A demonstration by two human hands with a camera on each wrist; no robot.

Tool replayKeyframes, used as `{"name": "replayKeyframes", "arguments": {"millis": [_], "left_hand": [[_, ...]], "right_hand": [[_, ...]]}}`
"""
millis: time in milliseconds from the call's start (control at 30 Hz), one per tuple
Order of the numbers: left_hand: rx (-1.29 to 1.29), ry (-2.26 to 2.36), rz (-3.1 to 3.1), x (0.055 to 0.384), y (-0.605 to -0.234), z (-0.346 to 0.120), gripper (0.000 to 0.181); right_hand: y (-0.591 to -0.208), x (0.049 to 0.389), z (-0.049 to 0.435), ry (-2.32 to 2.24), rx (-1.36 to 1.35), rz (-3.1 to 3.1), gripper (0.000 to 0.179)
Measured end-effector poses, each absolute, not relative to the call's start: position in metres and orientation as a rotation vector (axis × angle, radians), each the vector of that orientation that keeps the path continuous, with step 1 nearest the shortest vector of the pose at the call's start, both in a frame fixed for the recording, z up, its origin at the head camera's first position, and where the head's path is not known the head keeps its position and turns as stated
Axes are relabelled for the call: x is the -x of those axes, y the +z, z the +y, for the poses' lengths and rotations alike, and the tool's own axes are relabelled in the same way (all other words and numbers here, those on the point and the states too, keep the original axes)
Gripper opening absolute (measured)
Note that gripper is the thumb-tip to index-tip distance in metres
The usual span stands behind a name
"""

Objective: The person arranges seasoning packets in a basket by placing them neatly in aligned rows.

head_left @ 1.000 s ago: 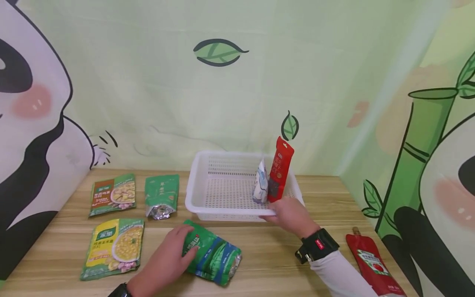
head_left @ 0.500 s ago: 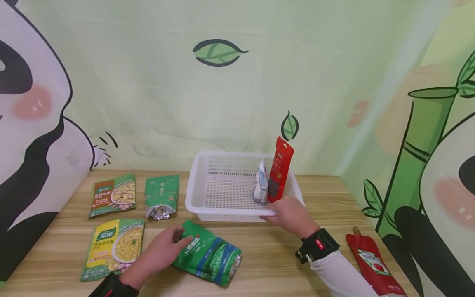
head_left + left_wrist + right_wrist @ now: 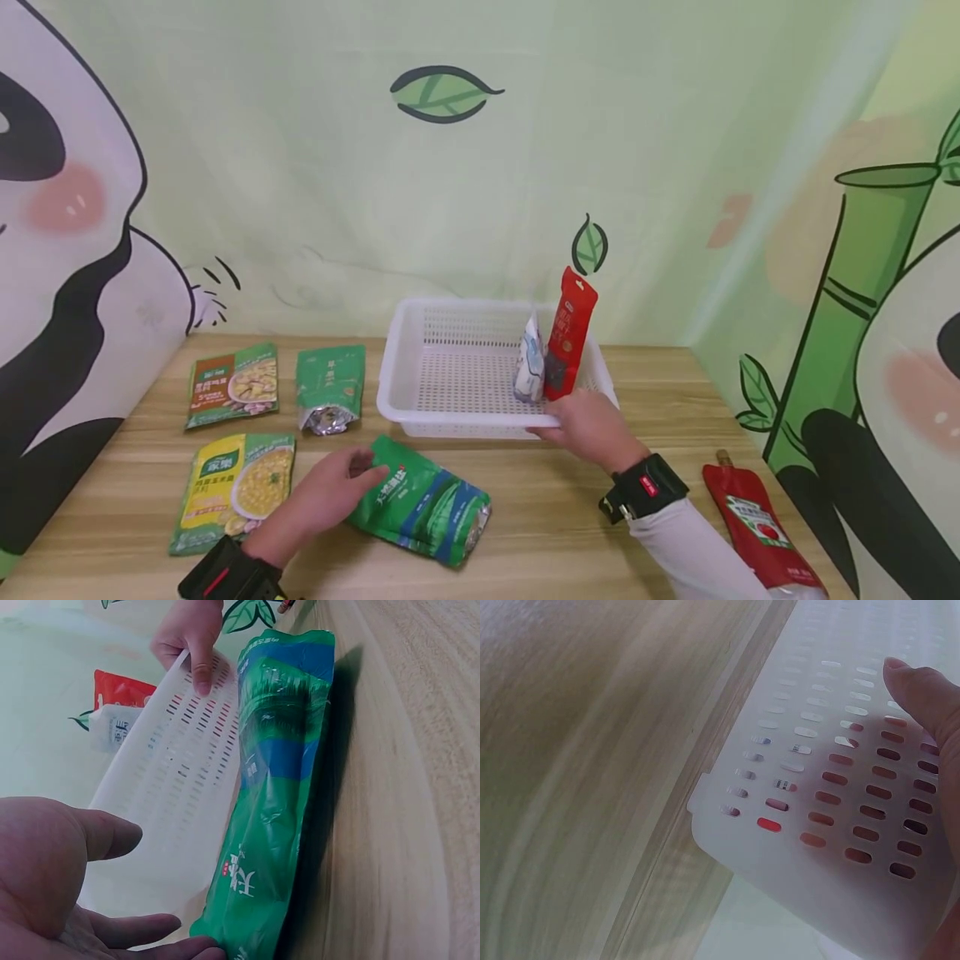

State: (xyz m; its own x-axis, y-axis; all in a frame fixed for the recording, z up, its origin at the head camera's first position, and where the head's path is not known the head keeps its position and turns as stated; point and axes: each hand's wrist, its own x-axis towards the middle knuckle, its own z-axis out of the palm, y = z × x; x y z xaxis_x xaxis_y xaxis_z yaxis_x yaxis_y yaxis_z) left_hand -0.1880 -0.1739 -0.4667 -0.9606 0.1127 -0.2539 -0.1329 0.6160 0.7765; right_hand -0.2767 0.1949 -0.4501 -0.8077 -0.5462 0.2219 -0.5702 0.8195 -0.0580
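Pinches basket [image 3: 465, 417] with right hand [image 3: 594, 429], near back edge of tabletop [image 3: 570, 508]. Holds left hand [image 3: 328, 492] spread by green pouch [image 3: 429, 504].

This place seems to be a small staged corner, like a simple studio. A wrinkled cloth [image 3: 300, 158], printed with cartoon pandas [image 3: 75, 196], bamboo [image 3: 866, 250] and leaves [image 3: 442, 94], surrounds the wooden table [image 3: 562, 517] at the back and the sides. What kind of building lies around it, I cannot tell.
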Motion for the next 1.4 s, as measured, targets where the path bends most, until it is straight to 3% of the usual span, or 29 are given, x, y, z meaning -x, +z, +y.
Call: {"name": "replayKeyframes", "arguments": {"millis": [500,933,1100,1400], "left_hand": [[0.081,1.289,2.546,0.208,-0.473,-0.197,0.057],[0.063,1.243,2.537,0.230,-0.483,-0.200,0.029],[0.041,1.133,2.578,0.232,-0.483,-0.196,0.035],[0.053,1.198,2.469,0.230,-0.475,-0.193,0.029]], "right_hand": [[-0.445,0.275,0.193,0.211,-0.876,-2.834,0.039],[-0.449,0.274,0.192,0.217,-0.881,-2.811,0.033],[-0.447,0.274,0.192,0.242,-0.864,-2.836,0.034],[-0.447,0.275,0.194,0.232,-0.883,-2.809,0.039]]}}
